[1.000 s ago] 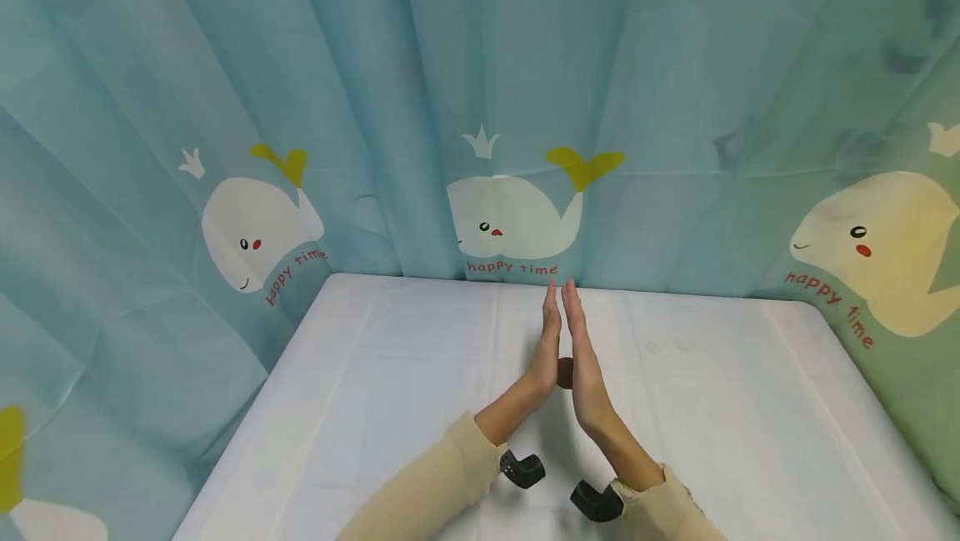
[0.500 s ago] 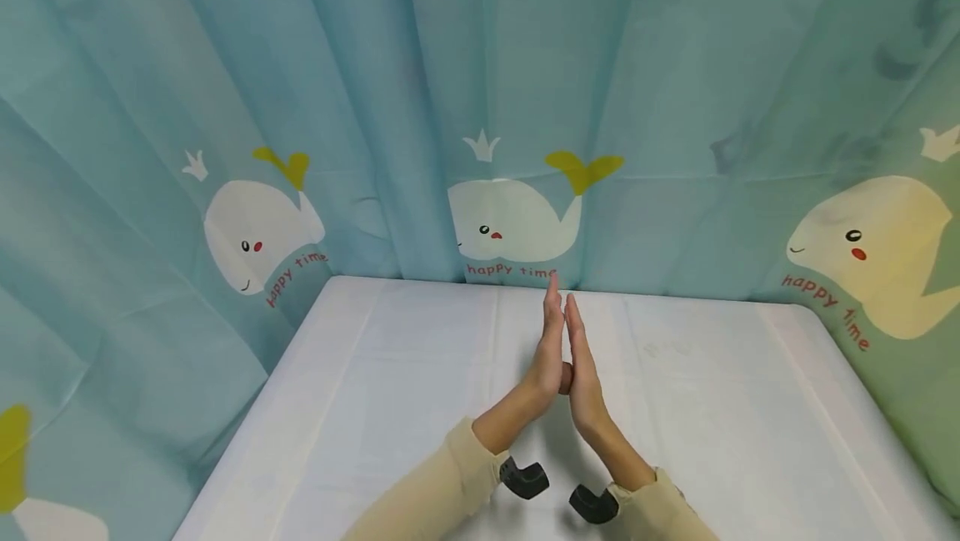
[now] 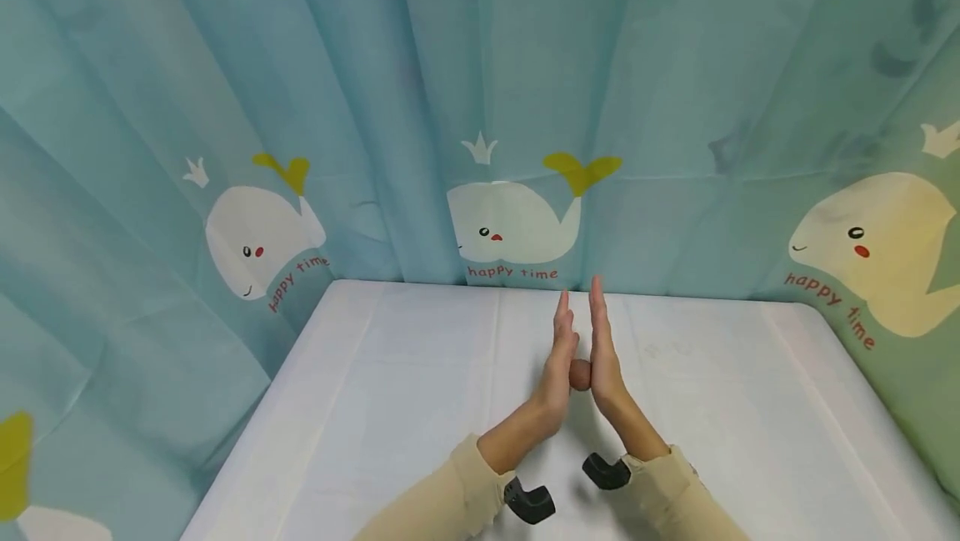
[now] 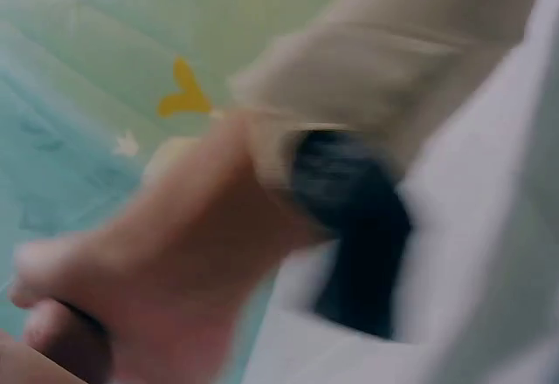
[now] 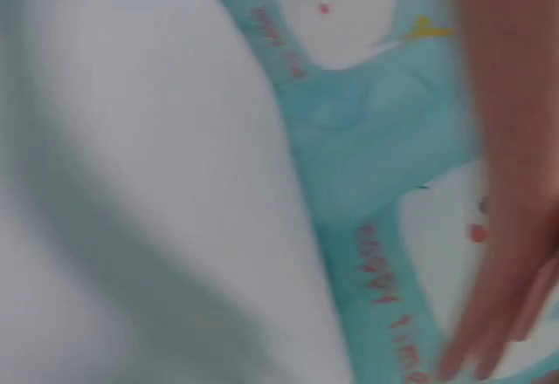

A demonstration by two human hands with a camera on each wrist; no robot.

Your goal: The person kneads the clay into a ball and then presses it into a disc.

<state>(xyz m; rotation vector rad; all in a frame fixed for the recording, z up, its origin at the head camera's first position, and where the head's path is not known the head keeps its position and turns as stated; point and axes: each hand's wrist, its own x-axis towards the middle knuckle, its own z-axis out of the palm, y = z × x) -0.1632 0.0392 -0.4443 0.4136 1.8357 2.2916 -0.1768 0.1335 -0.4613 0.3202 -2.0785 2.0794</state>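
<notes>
A small round brown ball (image 3: 580,374) sits between my two palms, in the middle of the head view. My left hand (image 3: 557,374) presses it from the left, fingers straight and pointing away. From the other side my right hand (image 3: 606,366) touches it with a flat palm, its fingertips reaching a little farther forward. Both hands are above the table. In the left wrist view the brown ball (image 4: 74,345) shows blurred at the lower left, against a palm. The right wrist view has only a blurred hand (image 5: 515,253) at its right edge; the ball cannot be made out there.
A white-covered table (image 3: 420,358) lies under the hands. Behind and around it hangs a blue-green curtain (image 3: 675,107) printed with whales. Black wrist devices stick out from the beige left sleeve (image 3: 480,462) and right sleeve (image 3: 667,478).
Both hands have shifted slightly right and stand farther apart, showing more of the ball. Against the left hand, the right slid back and then forward, past the left fingertips.
</notes>
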